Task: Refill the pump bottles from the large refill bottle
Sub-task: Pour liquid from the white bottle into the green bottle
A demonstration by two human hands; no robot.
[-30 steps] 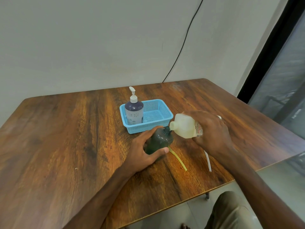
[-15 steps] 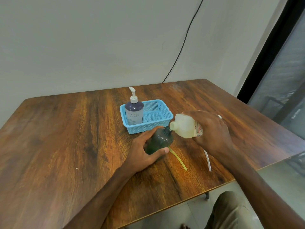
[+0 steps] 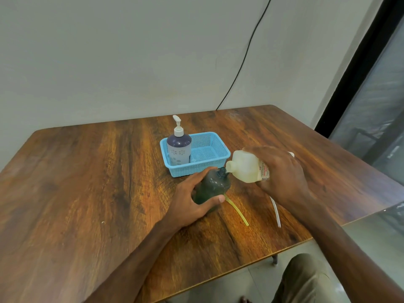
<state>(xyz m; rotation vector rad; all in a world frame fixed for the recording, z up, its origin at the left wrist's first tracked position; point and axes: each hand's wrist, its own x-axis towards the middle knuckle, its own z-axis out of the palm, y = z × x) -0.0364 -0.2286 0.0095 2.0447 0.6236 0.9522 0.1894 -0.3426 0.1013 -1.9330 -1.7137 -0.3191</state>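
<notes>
The pour is the step in hand. The left hand [image 3: 188, 200] wraps its grip round the green bottle [image 3: 209, 186], which stands open-necked on the counter [image 3: 87, 182]. The right hand [image 3: 282, 171] grips the refill bottle [image 3: 244, 167], tipped so its mouth meets the green neck from 3 o'clock (any flow is too fine to see). At 12 o'clock sits the basket [image 3: 218, 158] holding the purple bottle [image 3: 178, 149]. A yellow tube [image 3: 237, 212] and a white tube [image 3: 276, 212] lie at 5 o'clock. Next, probably: right the refill bottle without dripping, then refit a pump.

Bare forearms [image 3: 140, 256], olive-khaki trousers [image 3: 306, 281], a bare toe [image 3: 244, 299]
</notes>
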